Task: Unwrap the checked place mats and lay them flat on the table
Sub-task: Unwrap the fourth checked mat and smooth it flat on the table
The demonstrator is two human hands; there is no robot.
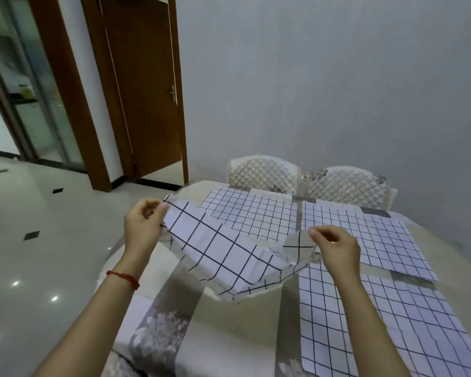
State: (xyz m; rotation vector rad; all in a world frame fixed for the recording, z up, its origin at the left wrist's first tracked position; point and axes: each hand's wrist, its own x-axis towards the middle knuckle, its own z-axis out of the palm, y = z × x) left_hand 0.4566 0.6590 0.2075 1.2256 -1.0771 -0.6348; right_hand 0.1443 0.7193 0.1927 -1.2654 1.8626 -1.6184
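Counter (256, 317): covered by a pale cloth with grey bands and a floral print; it fills the lower middle and right of the view, its far edge against two chairs.
Chairs (264, 175): two quilted cream backs side by side at the counter's far edge, before a plain grey wall.
Door (144, 85): brown wood with a metal handle, beyond the counter's far left corner.
Flat mats: three white mats with a dark grid lie flat on the counter, one at the far middle (252, 210), one at the far right (370, 238), one along the near right edge (378, 325).
Held mat (220, 248): a fourth checked mat is lifted above the counter's left half, creased and sagging in the middle, its lowest fold near the cloth.
Left hand (144, 224): grip closed, pinching the mat's upper left corner.
Right hand (335, 247): grip closed, pinching the opposite curled corner.
Bracelet (123, 277): red string around the left wrist.
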